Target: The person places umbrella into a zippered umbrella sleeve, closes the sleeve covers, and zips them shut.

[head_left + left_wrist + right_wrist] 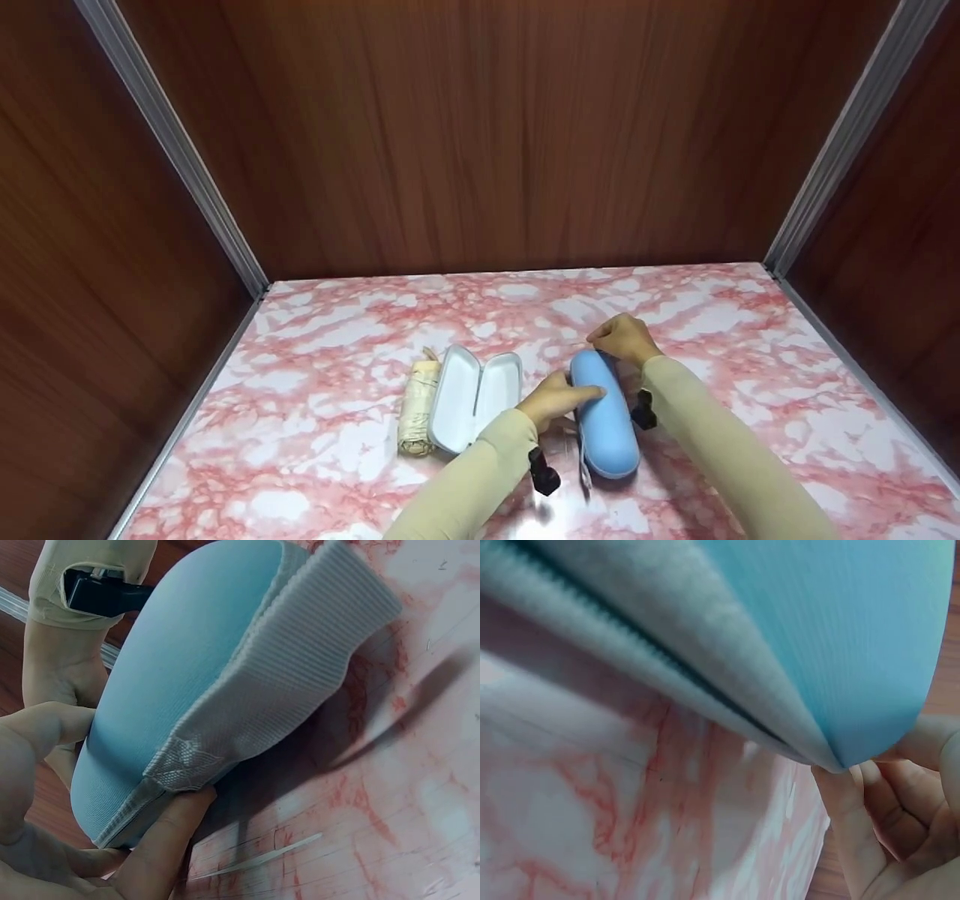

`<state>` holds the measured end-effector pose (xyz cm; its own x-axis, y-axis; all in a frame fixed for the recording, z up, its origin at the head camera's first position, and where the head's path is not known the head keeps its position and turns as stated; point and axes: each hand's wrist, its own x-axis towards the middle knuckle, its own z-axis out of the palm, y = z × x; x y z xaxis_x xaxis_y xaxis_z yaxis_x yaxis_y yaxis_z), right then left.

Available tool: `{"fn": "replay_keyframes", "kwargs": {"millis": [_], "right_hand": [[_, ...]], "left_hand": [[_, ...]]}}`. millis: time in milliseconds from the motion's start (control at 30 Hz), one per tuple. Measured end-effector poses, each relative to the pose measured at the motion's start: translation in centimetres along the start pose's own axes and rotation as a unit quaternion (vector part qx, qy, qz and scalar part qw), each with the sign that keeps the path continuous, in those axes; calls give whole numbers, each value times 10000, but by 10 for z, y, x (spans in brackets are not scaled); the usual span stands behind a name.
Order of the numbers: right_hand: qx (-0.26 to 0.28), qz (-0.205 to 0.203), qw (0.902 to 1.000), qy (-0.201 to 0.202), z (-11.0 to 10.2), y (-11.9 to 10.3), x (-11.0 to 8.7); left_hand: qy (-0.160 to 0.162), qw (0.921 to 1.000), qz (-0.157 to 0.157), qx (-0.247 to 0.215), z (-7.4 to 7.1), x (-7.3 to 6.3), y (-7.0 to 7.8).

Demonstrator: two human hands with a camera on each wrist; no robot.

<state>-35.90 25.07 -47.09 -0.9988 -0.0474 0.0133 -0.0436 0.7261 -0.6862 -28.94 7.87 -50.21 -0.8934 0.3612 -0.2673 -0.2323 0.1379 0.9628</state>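
Observation:
A long, rounded blue zip case (609,439) rests on the table right of centre. My left hand (556,399) grips it from the left, thumb across the top and fingers along the lower side. In the left wrist view a ribbed grey strap (277,675) hangs from the case's seam, near a fingertip. At the far end, my right hand (625,339) pinches the case's tip with curled fingers. The right wrist view shows the zipper (667,660) running toward that pinch (900,817); whether a zipper pull lies between the fingers is hidden.
An opened hard case with a white lining (459,401) lies left of my left hand. Against its left side is a rolled beige bundle (418,409), like a folded umbrella. The marbled red-and-white table (322,442) is bounded by wood-grain panels (480,150).

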Motion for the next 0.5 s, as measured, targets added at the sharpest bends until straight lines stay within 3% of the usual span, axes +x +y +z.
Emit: {"fn": "replay_keyframes", "kwargs": {"millis": [267, 500], "right_hand": [[130, 113, 9997, -163, -5, 6, -3], [416, 76, 9960, -788, -11, 9, -9]], "left_hand": [[-13, 10000, 58, -68, 0, 0, -1], [-30, 9999, 66, -91, 0, -1, -1]]}}
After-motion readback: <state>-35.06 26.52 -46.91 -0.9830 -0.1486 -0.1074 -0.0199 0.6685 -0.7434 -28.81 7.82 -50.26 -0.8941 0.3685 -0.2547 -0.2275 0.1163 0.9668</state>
